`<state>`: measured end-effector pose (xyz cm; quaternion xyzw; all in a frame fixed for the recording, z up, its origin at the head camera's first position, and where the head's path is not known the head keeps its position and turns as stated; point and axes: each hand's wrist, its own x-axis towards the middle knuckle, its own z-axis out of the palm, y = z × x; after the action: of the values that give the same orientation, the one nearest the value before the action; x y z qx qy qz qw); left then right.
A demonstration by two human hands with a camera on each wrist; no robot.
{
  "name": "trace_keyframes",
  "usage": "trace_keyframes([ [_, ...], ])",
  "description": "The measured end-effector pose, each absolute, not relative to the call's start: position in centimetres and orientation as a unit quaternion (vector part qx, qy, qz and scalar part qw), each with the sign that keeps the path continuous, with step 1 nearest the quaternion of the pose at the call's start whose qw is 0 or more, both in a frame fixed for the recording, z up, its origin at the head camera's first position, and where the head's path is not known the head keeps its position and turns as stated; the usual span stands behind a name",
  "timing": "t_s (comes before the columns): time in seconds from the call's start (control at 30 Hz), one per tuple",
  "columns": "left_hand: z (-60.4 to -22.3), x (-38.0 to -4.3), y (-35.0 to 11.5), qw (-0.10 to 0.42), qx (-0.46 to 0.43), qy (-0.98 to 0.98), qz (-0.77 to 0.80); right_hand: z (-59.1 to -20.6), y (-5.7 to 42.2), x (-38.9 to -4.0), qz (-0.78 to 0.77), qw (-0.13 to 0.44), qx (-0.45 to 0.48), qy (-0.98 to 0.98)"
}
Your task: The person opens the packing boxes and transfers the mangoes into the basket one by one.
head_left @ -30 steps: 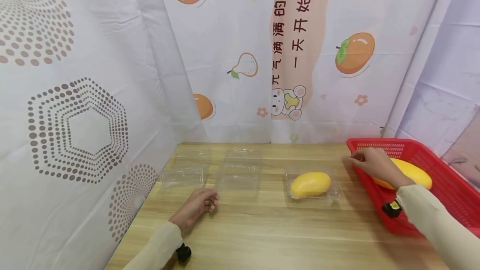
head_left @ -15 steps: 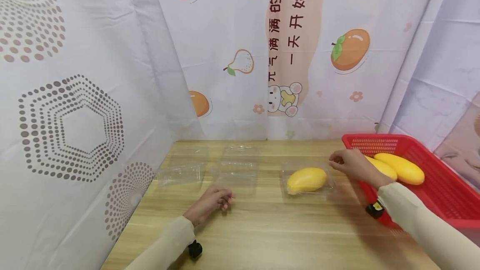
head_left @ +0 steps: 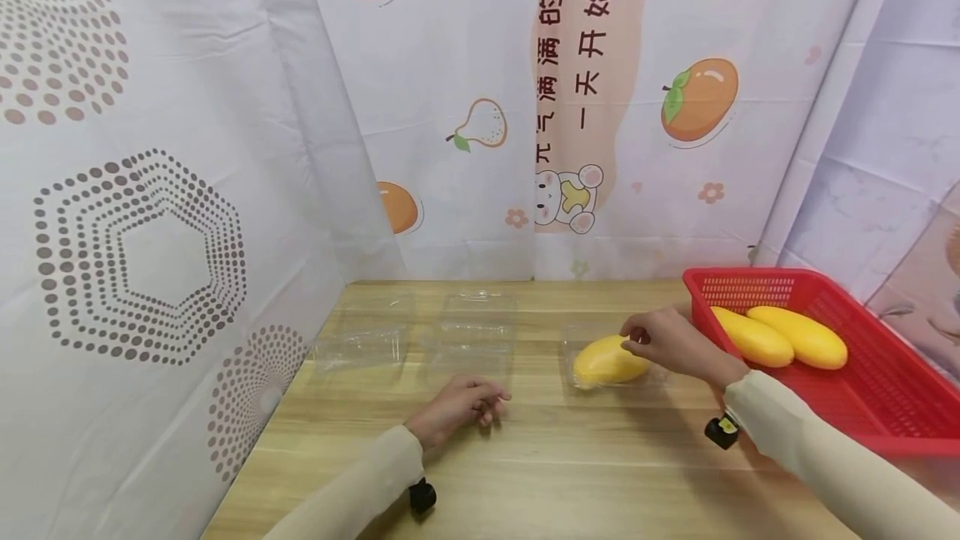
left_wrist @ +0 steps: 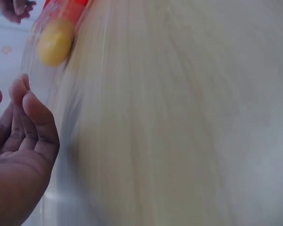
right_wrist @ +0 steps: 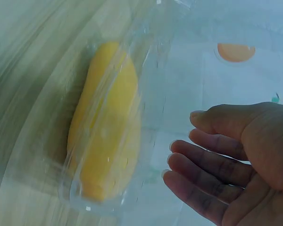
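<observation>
A yellow mango (head_left: 609, 361) lies in a clear plastic clamshell box (right_wrist: 74, 200) on the wooden table. My right hand (head_left: 664, 342) hovers at the right end of that box, overlapping the mango in the head view. In the right wrist view its fingers (right_wrist: 193, 186) are loosely bent, with nothing between them and the mango a little apart. My left hand (head_left: 459, 408) is held over the table, left of the box and nearer to me. Its fingers (left_wrist: 40, 120) curl softly and hold nothing.
Two clear plastic boxes, a left one (head_left: 360, 350) and a middle one (head_left: 472, 340), stand with lids raised at the back left. On the right is a red basket (head_left: 885, 382) with two more mangoes (head_left: 798, 336). Printed curtains (head_left: 450, 40) close off the back and sides.
My right hand has moved left from over the red basket to the boxed mango, uncovering the basket's mangoes. The left hand has shifted right, toward the same box.
</observation>
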<state>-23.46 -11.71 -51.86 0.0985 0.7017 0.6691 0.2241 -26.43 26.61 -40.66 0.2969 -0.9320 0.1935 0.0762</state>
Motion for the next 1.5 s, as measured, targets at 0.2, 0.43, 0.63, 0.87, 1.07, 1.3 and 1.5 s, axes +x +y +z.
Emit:
trace_keyframes([
  [0.2,-52.0,-23.8,-9.6,0.235,0.107,0.710,0.656,-41.0,25.4,-26.1,0.169,0.070,0.292,-0.939],
  [0.43,-52.2,-24.1,-7.4,0.236,0.126,0.711,0.650,-41.3,24.0,-25.9,0.156,0.049,0.280,-0.946],
  [0.63,-52.1,-24.4,-5.9,0.230,0.133,0.707,0.655,-41.7,23.0,-25.8,0.167,0.040,0.283,-0.943],
  [0.87,-52.3,-24.8,-4.1,0.228,0.124,0.708,0.657,-42.8,21.6,-25.5,0.131,0.072,0.327,-0.933],
  [1.07,-52.5,-25.4,-2.9,0.227,0.107,0.709,0.659,-43.0,20.4,-25.1,0.126,0.052,0.321,-0.937],
  [1.3,-52.6,-25.7,-2.0,0.225,0.103,0.695,0.675,-43.5,19.6,-24.8,0.140,0.041,0.335,-0.931],
  [1.5,-52.5,-25.8,-1.6,0.226,0.100,0.676,0.694,-43.8,18.9,-24.6,0.126,0.065,0.336,-0.931],
])
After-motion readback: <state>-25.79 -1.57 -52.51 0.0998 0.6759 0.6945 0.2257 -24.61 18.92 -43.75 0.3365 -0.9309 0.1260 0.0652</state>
